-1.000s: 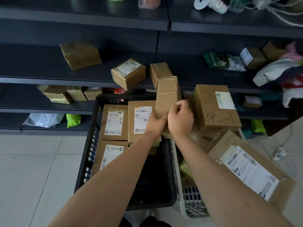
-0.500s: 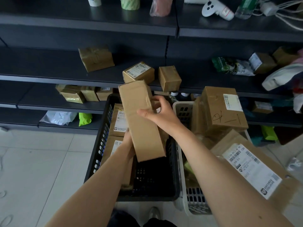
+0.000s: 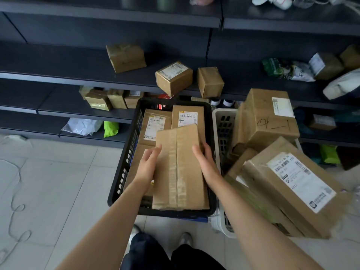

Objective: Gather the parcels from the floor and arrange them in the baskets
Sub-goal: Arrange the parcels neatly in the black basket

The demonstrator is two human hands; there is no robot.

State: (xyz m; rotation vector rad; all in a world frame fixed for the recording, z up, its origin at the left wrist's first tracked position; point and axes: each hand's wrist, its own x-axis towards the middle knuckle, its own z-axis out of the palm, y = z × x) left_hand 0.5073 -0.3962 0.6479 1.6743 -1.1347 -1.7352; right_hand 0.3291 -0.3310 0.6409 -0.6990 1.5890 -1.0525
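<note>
Long brown taped cardboard parcel (image 3: 180, 168) sat at the black plastic basket's (image 3: 124, 168) near end.
Left hand (image 3: 149, 164) and right hand (image 3: 204, 162), fingers nearly straight, pressed its long sides, probably to square it flat; the white plastic basket (image 3: 219, 117) alongside was heaped.

Parcel depot: shelves (image 3: 58, 76) of parcels (image 3: 173, 77)

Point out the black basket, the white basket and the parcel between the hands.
black basket (image 3: 129, 158), head view, left wall.
white basket (image 3: 224, 131), head view, left wall.
parcel (image 3: 181, 168), head view, taped top face.
</note>
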